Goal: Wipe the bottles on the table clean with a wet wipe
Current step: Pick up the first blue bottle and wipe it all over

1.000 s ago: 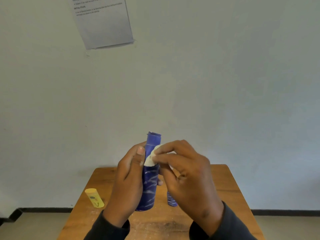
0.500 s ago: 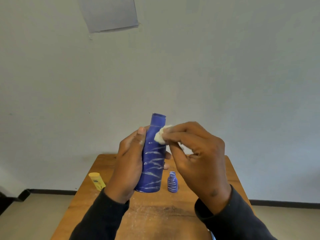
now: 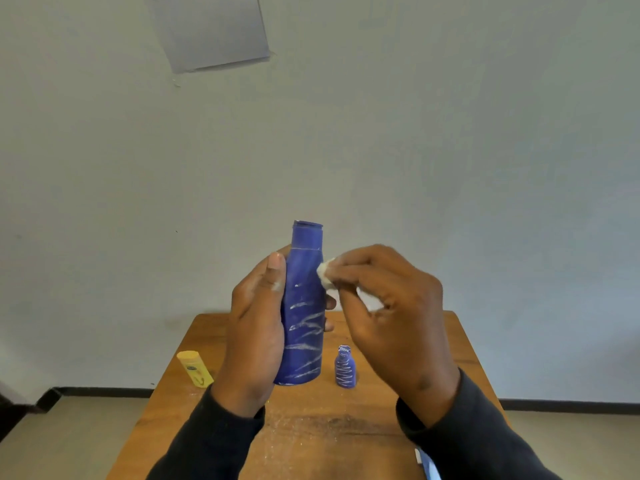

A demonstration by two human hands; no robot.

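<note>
1. Nearest, white dust lay scattered on the bench [image 3: 460,344].
2. The left hand [image 3: 254,332] gripped the tall blue bottle [image 3: 304,306], held upright above the bench, with fingers curled round its body.
3. The right hand [image 3: 391,306] pinched a bunched wet wipe [image 3: 325,273] against the bottle's shoulder. That upper part looked clean; white streaks covered the lower body, so this bottle seemed only partly done.
4. Farther on, the small blue bottle [image 3: 345,368] stood on the bench, streaked white and apparently unwiped.
5. The yellow bottle [image 3: 194,369] stood at the left edge; its state could not be judged.
</note>
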